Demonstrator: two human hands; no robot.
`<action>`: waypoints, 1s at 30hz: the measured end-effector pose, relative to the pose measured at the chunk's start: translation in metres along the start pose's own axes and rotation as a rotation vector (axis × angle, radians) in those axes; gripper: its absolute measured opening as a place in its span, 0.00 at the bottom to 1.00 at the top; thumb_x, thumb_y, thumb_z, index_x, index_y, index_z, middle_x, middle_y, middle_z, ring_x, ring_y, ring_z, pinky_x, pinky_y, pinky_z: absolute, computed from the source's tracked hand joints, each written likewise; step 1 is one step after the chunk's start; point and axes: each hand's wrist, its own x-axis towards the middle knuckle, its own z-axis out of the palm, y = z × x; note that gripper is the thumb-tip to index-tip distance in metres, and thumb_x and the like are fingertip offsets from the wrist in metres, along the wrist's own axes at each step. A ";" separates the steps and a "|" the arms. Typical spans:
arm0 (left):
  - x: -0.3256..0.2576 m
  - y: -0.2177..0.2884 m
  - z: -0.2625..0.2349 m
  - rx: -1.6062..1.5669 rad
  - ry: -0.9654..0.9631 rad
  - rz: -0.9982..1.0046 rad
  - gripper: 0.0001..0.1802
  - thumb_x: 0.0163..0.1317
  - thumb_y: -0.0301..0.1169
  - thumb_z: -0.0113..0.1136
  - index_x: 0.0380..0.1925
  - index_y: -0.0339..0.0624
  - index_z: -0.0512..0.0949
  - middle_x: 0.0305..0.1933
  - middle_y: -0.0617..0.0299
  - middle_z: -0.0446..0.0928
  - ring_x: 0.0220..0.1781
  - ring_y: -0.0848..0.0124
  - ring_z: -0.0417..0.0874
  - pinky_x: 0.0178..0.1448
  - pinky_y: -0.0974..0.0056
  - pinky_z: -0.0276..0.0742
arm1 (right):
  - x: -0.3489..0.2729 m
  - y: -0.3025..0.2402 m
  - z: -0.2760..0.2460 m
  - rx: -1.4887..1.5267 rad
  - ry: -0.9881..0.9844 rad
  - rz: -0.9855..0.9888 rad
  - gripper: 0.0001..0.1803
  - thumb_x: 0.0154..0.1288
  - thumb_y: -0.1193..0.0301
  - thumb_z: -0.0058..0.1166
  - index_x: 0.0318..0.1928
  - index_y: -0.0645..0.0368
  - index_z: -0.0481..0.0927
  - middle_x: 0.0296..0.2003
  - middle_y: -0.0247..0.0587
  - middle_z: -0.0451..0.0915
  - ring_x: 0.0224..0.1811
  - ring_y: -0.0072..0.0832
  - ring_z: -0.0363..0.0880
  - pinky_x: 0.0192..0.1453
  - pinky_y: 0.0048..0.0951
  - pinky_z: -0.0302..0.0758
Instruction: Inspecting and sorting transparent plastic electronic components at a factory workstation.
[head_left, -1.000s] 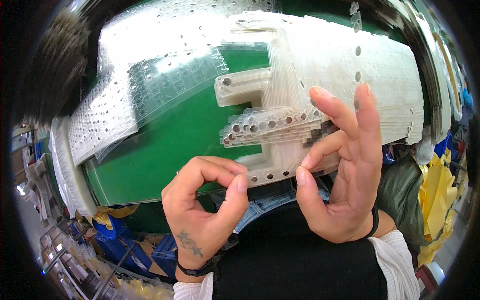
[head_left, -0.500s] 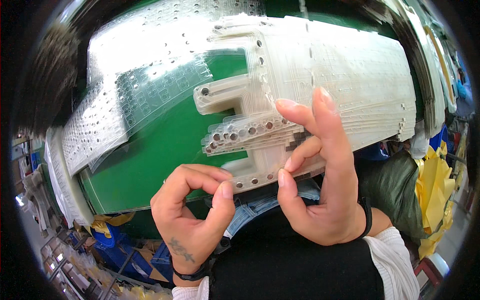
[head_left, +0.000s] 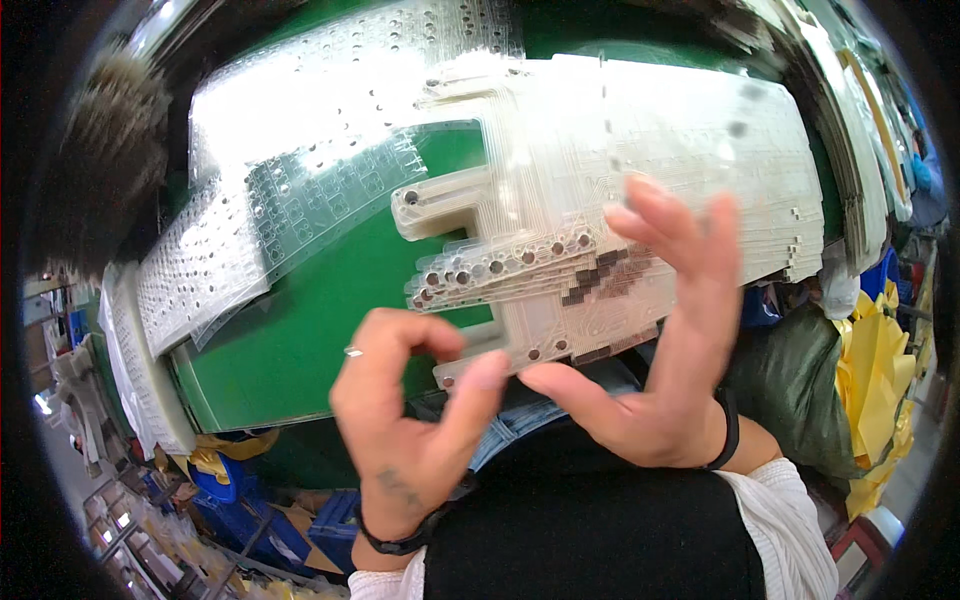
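A stack of thin, clear plastic circuit sheets (head_left: 700, 130) with fine printed lines lies before me, fanned toward the right. Tabs with rows of round holes stick out of its left side; the nearest is a holed strip (head_left: 555, 345) by the green table's front edge. My left hand (head_left: 410, 420) is at the left end of this strip, thumb and forefinger parted, blurred by motion. Beside the strip's middle, my right hand (head_left: 665, 335) is spread, with its thumb near the strip's front edge and its blurred fingers raised over the stack.
Clear sheets with many holes (head_left: 300, 130) lie at the back left of the green tabletop (head_left: 320, 350). White sheets (head_left: 150, 400) hang over its left edge. Blue crates (head_left: 255, 520) stand below left; a dark green bag (head_left: 800, 390) and yellow material (head_left: 870, 390) are at right.
Both hands were pinching the near strip. Now their thumbs and forefingers have come apart; the left hand has shifted slightly right, and the right hand's fingers have opened wider.
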 end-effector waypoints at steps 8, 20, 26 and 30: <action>0.001 -0.004 -0.020 -0.368 -0.124 -0.247 0.08 0.64 0.21 0.50 0.41 0.30 0.75 0.40 0.56 0.79 0.43 0.73 0.78 0.50 0.70 0.72 | 0.000 0.008 0.005 0.139 0.040 -0.010 0.48 0.49 0.80 0.59 0.68 0.70 0.47 0.64 0.59 0.61 0.67 0.49 0.60 0.70 0.50 0.49; 0.010 0.017 -0.007 -0.084 0.071 0.177 0.08 0.53 0.26 0.64 0.23 0.35 0.74 0.27 0.58 0.75 0.30 0.67 0.75 0.37 0.68 0.69 | -0.008 0.014 -0.024 -0.006 0.031 -0.102 0.51 0.46 0.75 0.65 0.69 0.65 0.49 0.64 0.57 0.61 0.68 0.51 0.57 0.70 0.53 0.49; 0.012 0.018 -0.013 -0.246 0.085 -0.046 0.17 0.71 0.38 0.43 0.30 0.35 0.71 0.30 0.60 0.72 0.34 0.75 0.72 0.40 0.70 0.66 | -0.010 0.025 -0.040 -0.015 0.039 -0.063 0.50 0.45 0.78 0.65 0.68 0.64 0.51 0.64 0.56 0.61 0.66 0.49 0.60 0.70 0.52 0.53; 0.018 0.021 -0.011 -0.176 -0.025 -0.015 0.23 0.72 0.40 0.39 0.48 0.28 0.73 0.41 0.53 0.77 0.43 0.70 0.77 0.44 0.68 0.69 | -0.008 0.027 -0.041 -0.009 0.048 -0.083 0.50 0.45 0.79 0.64 0.68 0.63 0.52 0.64 0.55 0.62 0.66 0.47 0.61 0.69 0.52 0.54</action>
